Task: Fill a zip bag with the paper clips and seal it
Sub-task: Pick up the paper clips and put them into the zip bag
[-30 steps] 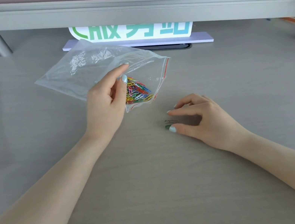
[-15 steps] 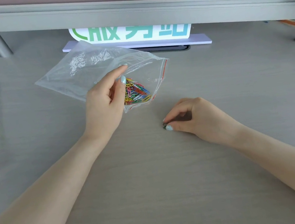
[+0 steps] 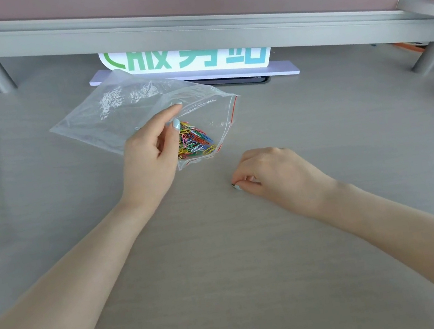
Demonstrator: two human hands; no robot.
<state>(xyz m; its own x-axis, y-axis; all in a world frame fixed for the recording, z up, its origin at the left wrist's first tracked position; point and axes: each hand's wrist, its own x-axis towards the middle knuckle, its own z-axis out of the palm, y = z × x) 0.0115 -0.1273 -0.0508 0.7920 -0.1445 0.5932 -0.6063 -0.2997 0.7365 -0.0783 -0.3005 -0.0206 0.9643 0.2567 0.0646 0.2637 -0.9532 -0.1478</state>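
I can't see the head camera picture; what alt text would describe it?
A left hand holds open a clear zip bag of coloured paper clips on a pale desk, while the right hand pinches something small off the desk beside it.

A white sign [image 3: 188, 60] with green lettering stands under the grey shelf [image 3: 186, 29] on the desk [image 3: 230, 278].

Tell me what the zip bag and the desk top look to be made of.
Zip bag: thin clear plastic film, glossy; it crinkles, catches glare, and the coloured paper clips show through. Desk top: probably laminate with a matte pale wood-grain print; fine streaks, no shine.
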